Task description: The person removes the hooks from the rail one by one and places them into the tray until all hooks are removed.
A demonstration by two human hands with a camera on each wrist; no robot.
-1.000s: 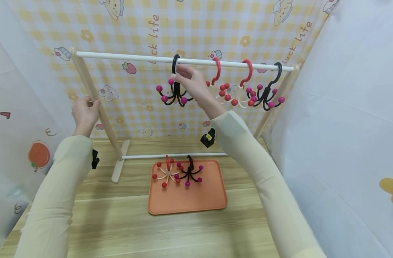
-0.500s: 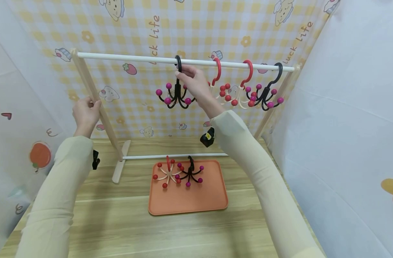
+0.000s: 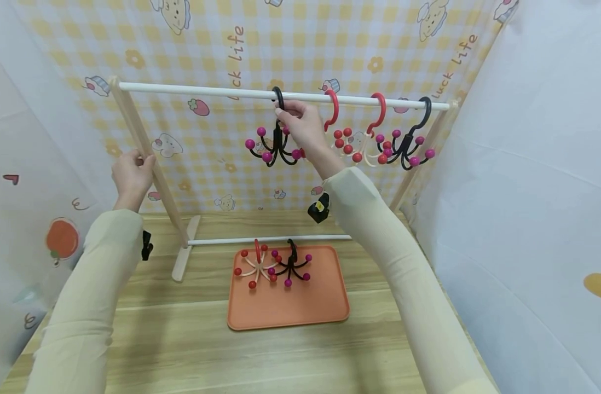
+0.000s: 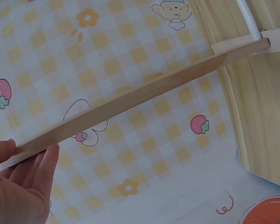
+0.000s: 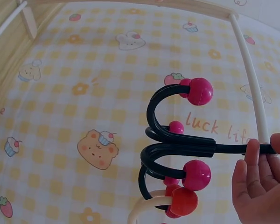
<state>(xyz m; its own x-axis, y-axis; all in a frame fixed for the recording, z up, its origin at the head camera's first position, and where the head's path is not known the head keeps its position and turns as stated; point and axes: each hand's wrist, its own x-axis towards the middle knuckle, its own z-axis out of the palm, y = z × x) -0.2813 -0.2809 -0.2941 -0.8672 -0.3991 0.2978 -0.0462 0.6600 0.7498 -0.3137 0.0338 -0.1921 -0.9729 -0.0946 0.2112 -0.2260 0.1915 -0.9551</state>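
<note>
Right now the right hand (image 3: pixel 305 126) pinches the upper stem of a black hanger (image 3: pixel 277 141) between thumb and fingertips, its grip narrowed to that thin stem. The hanger's hook loops over the white rail (image 3: pixel 202 91) just above these fingers, and its curved arms with magenta balls spread below them. Just right of that hand hangs a red-hooked hanger (image 3: pixel 335 106), its lower part largely hidden by the hand; farther right hang another red-hooked one (image 3: pixel 381 112) and a second black one (image 3: pixel 408 143). Well to the left, the left hand (image 3: pixel 132 172) holds the wooden post (image 4: pixel 135 99) with thumb and fingers closed in on its sides. Below both hands, an orange tray (image 3: pixel 300 309) carries a cream hanger with a red hook (image 3: pixel 258 267) and a black one with magenta balls (image 3: pixel 291 265).
</note>
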